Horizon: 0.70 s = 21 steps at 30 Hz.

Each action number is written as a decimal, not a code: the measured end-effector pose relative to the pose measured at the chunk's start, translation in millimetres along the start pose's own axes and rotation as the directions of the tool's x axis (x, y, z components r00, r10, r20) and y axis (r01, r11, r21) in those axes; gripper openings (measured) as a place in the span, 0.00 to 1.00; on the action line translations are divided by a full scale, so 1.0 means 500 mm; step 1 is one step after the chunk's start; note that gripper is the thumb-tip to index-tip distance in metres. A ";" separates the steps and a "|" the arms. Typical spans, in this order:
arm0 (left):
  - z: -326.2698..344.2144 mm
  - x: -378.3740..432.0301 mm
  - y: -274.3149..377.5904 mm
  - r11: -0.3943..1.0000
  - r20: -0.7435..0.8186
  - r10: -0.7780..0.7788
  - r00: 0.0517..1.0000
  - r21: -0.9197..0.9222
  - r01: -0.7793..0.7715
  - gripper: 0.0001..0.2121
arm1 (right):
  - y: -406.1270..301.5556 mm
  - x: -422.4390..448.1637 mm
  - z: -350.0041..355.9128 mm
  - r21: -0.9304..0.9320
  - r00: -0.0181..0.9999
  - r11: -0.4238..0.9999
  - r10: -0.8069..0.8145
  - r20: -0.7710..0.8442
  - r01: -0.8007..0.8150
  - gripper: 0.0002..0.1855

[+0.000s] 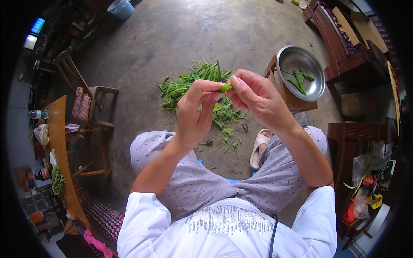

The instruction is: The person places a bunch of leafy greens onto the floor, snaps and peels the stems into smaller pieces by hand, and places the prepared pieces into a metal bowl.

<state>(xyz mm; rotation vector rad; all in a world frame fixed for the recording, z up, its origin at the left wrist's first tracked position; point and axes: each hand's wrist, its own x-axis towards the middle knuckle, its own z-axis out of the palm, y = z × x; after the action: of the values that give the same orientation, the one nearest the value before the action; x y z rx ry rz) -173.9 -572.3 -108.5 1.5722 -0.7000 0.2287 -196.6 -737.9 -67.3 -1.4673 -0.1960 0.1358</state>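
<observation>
Between the fingertips of both hands is a short green stem piece [226,87]. My left hand [196,106] pinches its left end with thumb and fingers. At its right end, my right hand [253,92] grips it between thumb and curled fingers. Beneath and beyond the hands, a heap of leafy green stems [180,87] lies on the concrete floor, with loose tendrils and scraps [227,132] on its near side. To the right, a metal basin [314,64] holds several green stems with leaves [300,80].
The basin rests on a wooden stool [292,100]. A wooden chair [96,90] and a table [61,129] bearing green long beans [57,182] stand at left. Dark wooden furniture [358,130] lines the right side. A blue basket [122,9] sits at the far left.
</observation>
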 end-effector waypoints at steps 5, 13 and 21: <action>0.005 0.003 0.011 0.997 -0.083 -0.049 0.995 -0.066 0.043 0.05 | 0.012 0.004 0.030 0.290 0.998 0.956 0.056 -0.002 -0.053 0.14; -0.031 0.052 0.028 0.856 -0.204 -0.381 0.902 -0.446 0.261 0.09 | 0.030 -0.006 0.004 -0.565 0.990 0.824 -0.046 -0.130 -0.036 0.12; -0.048 0.046 0.000 0.597 -0.022 -0.547 0.837 -0.711 0.372 0.09 | 0.025 0.027 -0.018 0.124 0.973 0.978 -0.146 -0.177 0.169 0.17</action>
<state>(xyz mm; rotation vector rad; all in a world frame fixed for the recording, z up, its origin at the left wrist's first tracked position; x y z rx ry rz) -149.4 -556.0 -92.3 0.9205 -0.1096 -0.2257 -181.0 -742.4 -79.9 -1.3119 -0.1626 -0.1018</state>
